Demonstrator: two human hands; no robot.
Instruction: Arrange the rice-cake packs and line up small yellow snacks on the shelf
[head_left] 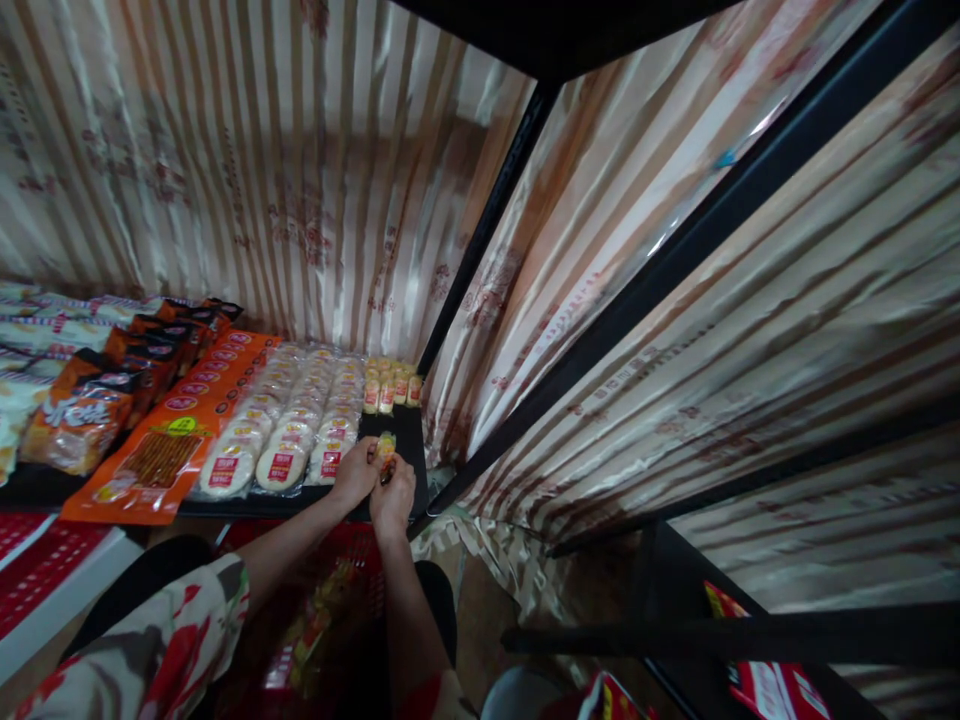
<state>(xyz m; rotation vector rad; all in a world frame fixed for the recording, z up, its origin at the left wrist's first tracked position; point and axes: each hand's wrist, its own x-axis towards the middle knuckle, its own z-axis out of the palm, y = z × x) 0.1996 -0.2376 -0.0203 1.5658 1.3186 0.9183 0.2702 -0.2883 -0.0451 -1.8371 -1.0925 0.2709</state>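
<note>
Close together over the right end of the black shelf (407, 432), my left hand (358, 472) and my right hand (393, 495) are both closed on a small yellow wrapped snack (386, 445). My fingers cover its lower part, and a dark spot shows at my right fingertips, too small to name. Behind my hands, small yellow snack packets (386, 392) stand grouped in the shelf's back corner. Just left of my hands lie rows of round white rice crackers (281, 460) in clear wrappers with red labels.
Left along the shelf are a long orange snack bag (161, 450) and orange-black snack bags (82, 415). A red basket (360, 550) with yellow packets sits below my arms. A black metal post (487, 230) rises at the corner before striped curtains (300, 170). Red packets (776, 685) lie lower right.
</note>
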